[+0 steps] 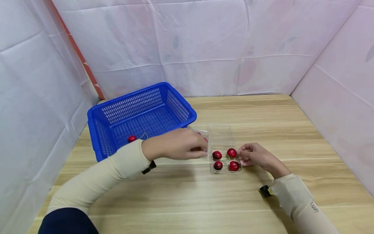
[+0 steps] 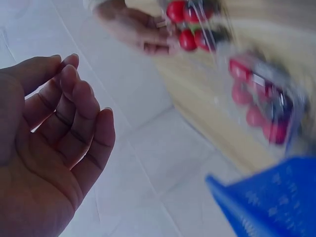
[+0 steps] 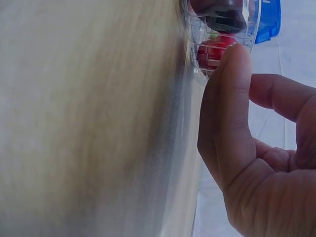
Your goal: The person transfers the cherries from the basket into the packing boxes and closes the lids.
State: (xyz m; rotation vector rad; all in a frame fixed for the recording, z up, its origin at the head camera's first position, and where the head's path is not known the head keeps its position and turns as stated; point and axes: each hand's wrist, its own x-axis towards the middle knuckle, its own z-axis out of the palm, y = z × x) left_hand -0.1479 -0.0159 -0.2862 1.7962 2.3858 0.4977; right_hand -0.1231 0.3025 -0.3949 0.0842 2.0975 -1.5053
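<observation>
An open clear plastic box [image 1: 214, 170] holds several red cherries [image 1: 234, 166] with thin stems, its lid [image 1: 220, 134] folded back. At its right side, my right hand [image 1: 257, 157] touches the box with its fingertips [image 3: 237, 59], thumb apart from them. My left hand [image 1: 182, 144] hovers left of this box, fingers loosely bent and nothing between them in the left wrist view. Partly hidden behind it is a second clear box [image 2: 259, 98] of cherries. One cherry [image 1: 132, 138] with a stem lies in the blue basket [image 1: 141, 94].
The blue basket stands at the back left of the wooden table [image 1: 263, 113]. White patterned cloth [image 1: 201, 39] hangs behind the table and on both sides. Blur in the left wrist view obscures detail of the boxes.
</observation>
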